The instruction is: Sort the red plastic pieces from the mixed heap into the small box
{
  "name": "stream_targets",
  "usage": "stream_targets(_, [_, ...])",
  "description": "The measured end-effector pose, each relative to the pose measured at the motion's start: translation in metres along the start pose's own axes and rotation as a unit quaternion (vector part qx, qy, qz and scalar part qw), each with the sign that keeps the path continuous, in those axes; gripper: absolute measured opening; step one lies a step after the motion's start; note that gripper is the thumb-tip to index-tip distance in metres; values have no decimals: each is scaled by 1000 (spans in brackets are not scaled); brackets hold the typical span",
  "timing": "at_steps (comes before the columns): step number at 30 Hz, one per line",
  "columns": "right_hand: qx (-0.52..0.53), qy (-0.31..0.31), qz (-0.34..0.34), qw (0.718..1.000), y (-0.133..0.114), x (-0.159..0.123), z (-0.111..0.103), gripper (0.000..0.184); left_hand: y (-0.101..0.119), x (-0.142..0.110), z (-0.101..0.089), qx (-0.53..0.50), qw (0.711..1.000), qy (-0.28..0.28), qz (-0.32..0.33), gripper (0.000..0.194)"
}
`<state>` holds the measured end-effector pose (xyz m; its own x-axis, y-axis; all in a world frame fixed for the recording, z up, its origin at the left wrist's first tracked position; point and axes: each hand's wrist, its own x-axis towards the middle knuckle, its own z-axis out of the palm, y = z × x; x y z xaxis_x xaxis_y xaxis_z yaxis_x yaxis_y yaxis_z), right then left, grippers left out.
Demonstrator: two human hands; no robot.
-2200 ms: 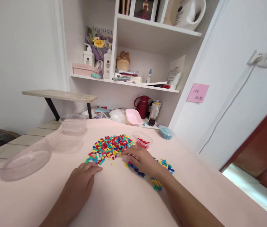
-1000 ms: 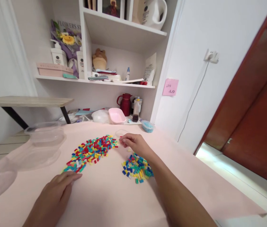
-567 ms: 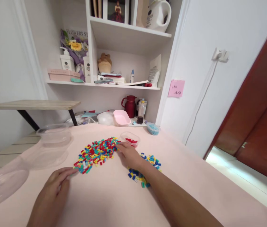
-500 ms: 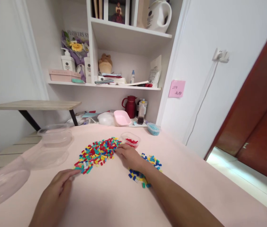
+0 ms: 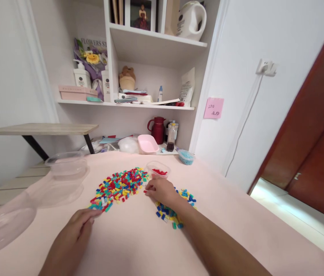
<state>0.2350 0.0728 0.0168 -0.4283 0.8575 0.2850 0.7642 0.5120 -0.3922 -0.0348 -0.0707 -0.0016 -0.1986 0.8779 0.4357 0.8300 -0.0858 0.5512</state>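
Note:
Small toy building bricks in red, yellow, blue and green lie in a wide pile [image 5: 120, 184] on the pink tabletop. My right hand [image 5: 162, 191] is at the pile's right edge, its fingertips pinched on a small red brick [image 5: 145, 191]. Under and beside my right wrist lies a smaller heap [image 5: 189, 196] of mostly blue and yellow bricks, partly hidden by the arm. Just beyond that hand stands a clear tub [image 5: 150, 166] with red bricks in it. My left hand [image 5: 77, 234] rests at the pile's near left end, fingers stretched out and touching the bricks there.
Clear plastic containers [image 5: 67, 163] and a clear lid [image 5: 7, 230] sit on the left. A tub of light blue pieces [image 5: 186, 157] stands at the back right. Behind are a pink basin [image 5: 148, 143], a red jug [image 5: 158, 130] and a bottle of dark liquid [image 5: 171, 138].
My right hand has drawn back from the pile, slightly right and toward me, and its fingers have closed on a red brick. My left hand has shifted slightly right along the pile's edge.

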Motion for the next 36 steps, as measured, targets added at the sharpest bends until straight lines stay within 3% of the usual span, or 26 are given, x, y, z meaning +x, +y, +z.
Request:
stream_targets(5, [-4, 10, -41, 999, -5, 4, 2, 9, 0, 0, 0, 5, 1000, 5, 0, 31])
stream_targets(8, [23, 113, -42, 993, 0, 12, -9, 13, -1, 0, 2, 6, 1000, -1, -9, 33])
stream_targets(12, [59, 280, 40, 957, 25, 23, -28, 23, -3, -1, 3, 18, 999, -16, -21, 34])
stream_targets(15, [114, 309, 58, 942, 45, 25, -33, 36, -4, -1, 4, 28, 999, -18, -23, 35])
stream_targets(18, [200, 295, 35, 934, 52, 22, -33, 37, -4, -3, 5, 28, 999, -16, -9, 34])
stream_targets(22, [231, 253, -20, 939, 37, 15, -28, 32, -1, -4, 5, 30, 999, -13, 3, 35])
stream_targets(26, [176, 141, -104, 969, 12, 8, -18, 28, 1, -5, 5, 20, 999, -21, 14, 34])
stream_targets(30, [149, 37, -163, 975, -8, 1, -7, 31, 2, -6, 6, -11, 1000, -21, 5, 33])
stream_targets(36, [124, -69, -217, 966, -19, -7, 0, 27, 9, -5, -3, -100, 989, 76, -79, 36])
